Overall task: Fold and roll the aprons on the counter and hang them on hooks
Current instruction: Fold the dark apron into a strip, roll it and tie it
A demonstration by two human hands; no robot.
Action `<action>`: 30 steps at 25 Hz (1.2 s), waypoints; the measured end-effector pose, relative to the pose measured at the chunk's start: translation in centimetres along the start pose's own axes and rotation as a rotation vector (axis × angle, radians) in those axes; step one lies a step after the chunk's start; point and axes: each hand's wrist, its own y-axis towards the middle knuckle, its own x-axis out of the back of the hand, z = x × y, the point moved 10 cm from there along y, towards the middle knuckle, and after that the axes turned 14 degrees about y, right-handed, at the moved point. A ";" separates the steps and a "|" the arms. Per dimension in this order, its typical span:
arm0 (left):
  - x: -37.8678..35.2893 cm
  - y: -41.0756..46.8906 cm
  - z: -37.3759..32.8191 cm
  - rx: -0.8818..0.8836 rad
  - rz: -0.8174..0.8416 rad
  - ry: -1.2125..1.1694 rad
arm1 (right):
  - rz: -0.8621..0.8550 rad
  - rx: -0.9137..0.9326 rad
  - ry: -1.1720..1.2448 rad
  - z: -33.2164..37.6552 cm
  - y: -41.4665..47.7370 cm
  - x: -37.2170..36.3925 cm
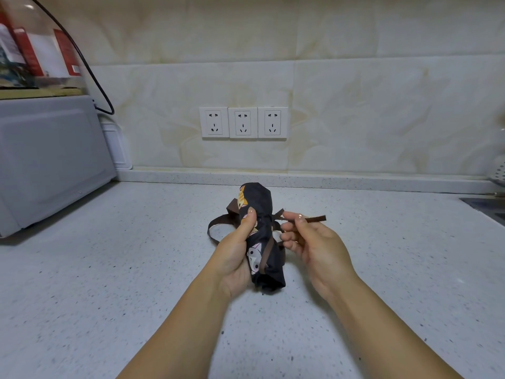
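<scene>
Within left fingers (247, 222): rolled apron (262, 236).

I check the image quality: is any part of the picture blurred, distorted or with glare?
Head view: the hands, left and right, and the rolled apron are sharp; the boxes top left are blurred behind a glary curved cover; wide-angle bending shows at the edges.

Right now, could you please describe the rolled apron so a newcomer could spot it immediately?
Below the three wall sockets, above the speckled counter, the left hand holds the rolled apron. It is a black bundle printed with cartoon cats, and the right hand pulls its brown tie strap.
</scene>
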 end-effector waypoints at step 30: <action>1.3 0.3 1.4 0.113 -0.252 -0.170 | -0.036 0.127 -0.706 -1.8 -1.4 -1.4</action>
